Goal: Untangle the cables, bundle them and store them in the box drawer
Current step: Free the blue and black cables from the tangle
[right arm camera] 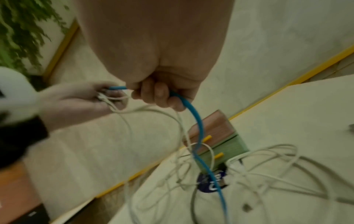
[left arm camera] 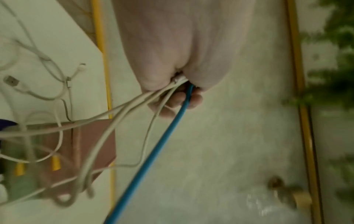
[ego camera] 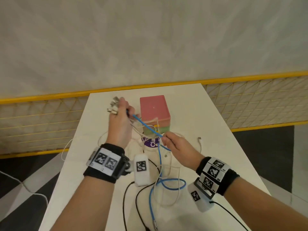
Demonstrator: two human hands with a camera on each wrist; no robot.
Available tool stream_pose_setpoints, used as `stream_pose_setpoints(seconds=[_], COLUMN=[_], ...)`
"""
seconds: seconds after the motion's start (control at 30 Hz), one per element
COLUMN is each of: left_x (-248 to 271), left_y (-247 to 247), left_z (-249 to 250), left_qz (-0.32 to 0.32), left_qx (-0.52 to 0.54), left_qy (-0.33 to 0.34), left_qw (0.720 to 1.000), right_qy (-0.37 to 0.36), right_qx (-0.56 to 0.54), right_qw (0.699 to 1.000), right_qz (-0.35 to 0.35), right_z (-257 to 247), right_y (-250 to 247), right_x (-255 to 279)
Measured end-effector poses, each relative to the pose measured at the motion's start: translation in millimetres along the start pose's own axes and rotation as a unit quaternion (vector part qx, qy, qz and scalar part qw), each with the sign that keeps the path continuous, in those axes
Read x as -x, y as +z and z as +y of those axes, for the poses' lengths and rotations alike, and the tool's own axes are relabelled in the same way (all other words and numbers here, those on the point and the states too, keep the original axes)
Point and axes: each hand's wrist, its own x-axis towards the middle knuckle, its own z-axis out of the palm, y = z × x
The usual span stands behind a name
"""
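Note:
My left hand [ego camera: 119,117] is raised over the table's far left and grips the ends of several white cables [left arm camera: 134,104] together with the blue cable [ego camera: 146,126]; their plugs [ego camera: 114,104] stick out past my knuckles. My right hand [ego camera: 173,144] grips the blue cable [right arm camera: 193,112] further along, just in front of the box. From there the blue cable [ego camera: 168,185] loops down across the table among tangled white cables [right arm camera: 264,163]. The box [ego camera: 154,109] has a pink top, a green lower drawer [right arm camera: 228,150] and yellow handles [left arm camera: 56,163].
The white table [ego camera: 216,130] is narrow, with a yellow-railed mesh fence [ego camera: 41,117] behind it. A purple round sticker [ego camera: 151,142] lies in front of the box. Two black cables [ego camera: 138,205] run off the near edge. A loose white plug [ego camera: 199,138] lies right of my right hand.

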Motion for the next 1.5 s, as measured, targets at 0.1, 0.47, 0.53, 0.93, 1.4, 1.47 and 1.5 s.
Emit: stream_pose_setpoints(seconds=[0.1, 0.47, 0.53, 0.93, 1.4, 1.47, 1.5], left_x=[-9.1, 26.7, 28.0, -16.5, -9.2, -6.0, -1.3], left_y=[-19.4, -7.1, 0.0, -52.5, -42.4, -37.4, -32.2], left_z=[18.1, 21.4, 10.3, 34.7, 32.3, 30.5, 25.3], left_qz=[0.018, -0.235, -0.26, 0.047, 0.104, 0.075, 0.014], left_qx=[0.047, -0.416, -0.465, -0.464, -0.507, -0.498, -0.493], left_qy=[0.013, 0.052, 0.032, 0.219, 0.205, 0.207, 0.198], left_qw=[0.999, 0.877, 0.845, 0.857, 0.831, 0.839, 0.847], right_qy=[0.025, -0.021, -0.048, 0.033, 0.032, 0.023, 0.014], right_qx=[0.012, -0.024, -0.034, -0.031, -0.055, -0.056, -0.059], right_qw=[1.0, 0.998, 0.997, 0.999, 0.997, 0.998, 0.998], right_qz=[-0.008, 0.057, 0.052, -0.019, -0.033, -0.032, -0.029], right_z=[12.6, -19.3, -32.7, -2.5, 3.7, -1.9, -6.8], right_y=[-11.0, -38.5, -36.3, -22.6, -19.2, -14.3, -11.3], right_x=[1.3, -35.5, -41.3, -21.1, -20.9, -23.1, -26.6])
